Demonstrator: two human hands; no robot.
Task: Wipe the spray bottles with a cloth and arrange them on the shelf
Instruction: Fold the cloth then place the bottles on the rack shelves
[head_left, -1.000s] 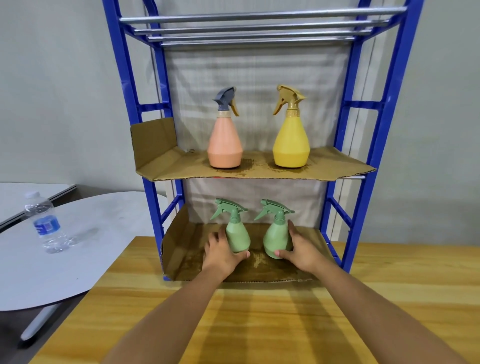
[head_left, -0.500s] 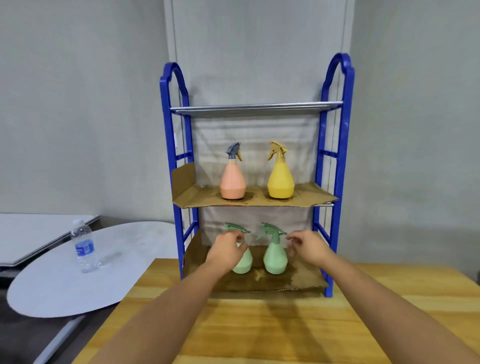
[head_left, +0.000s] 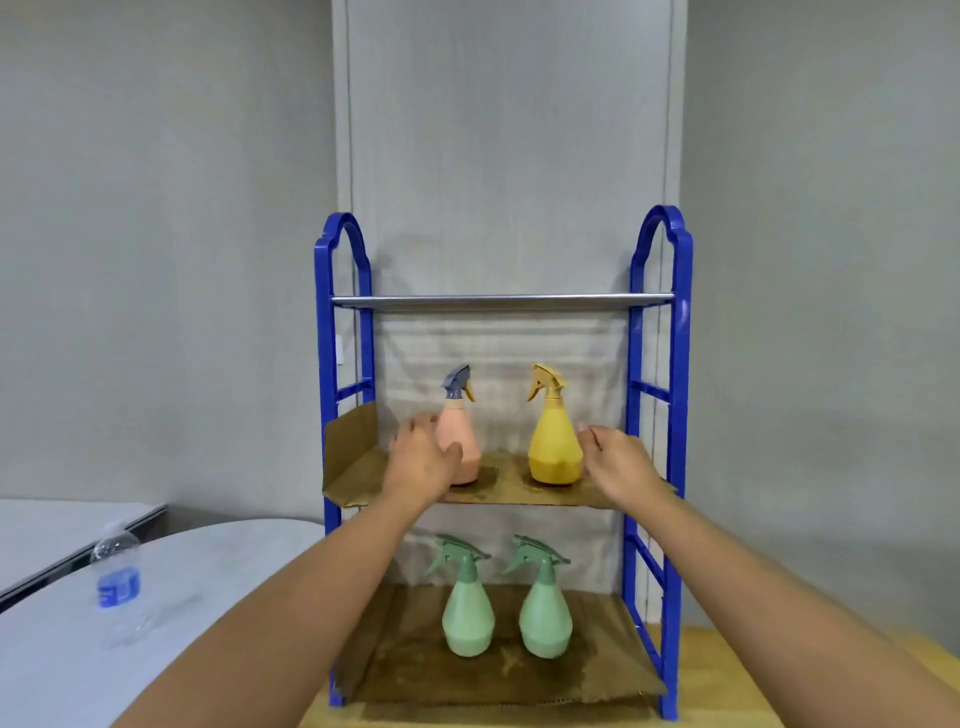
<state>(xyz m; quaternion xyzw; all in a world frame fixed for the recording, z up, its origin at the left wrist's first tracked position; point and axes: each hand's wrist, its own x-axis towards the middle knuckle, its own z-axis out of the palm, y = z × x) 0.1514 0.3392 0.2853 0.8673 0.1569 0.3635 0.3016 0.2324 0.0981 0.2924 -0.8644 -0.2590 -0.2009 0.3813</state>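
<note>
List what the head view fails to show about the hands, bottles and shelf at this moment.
- Left hand covers the left side of the peach bottle: how firmly it grips cannot be told.
- Right hand sits at the edge of the yellow bottle: contact unclear.
- Top rail shelf is seen edge-on, so its surface is hidden.
- Water bottle is blurred, its label unreadable.

1 clear water bottle (head_left: 115, 576), blue label, upright on the round white table (head_left: 218, 582) at left. Second white tabletop (head_left: 57, 530) behind it. Wooden table (head_left: 727, 680) under the rack. Grey wall (head_left: 156, 234) behind.
</note>
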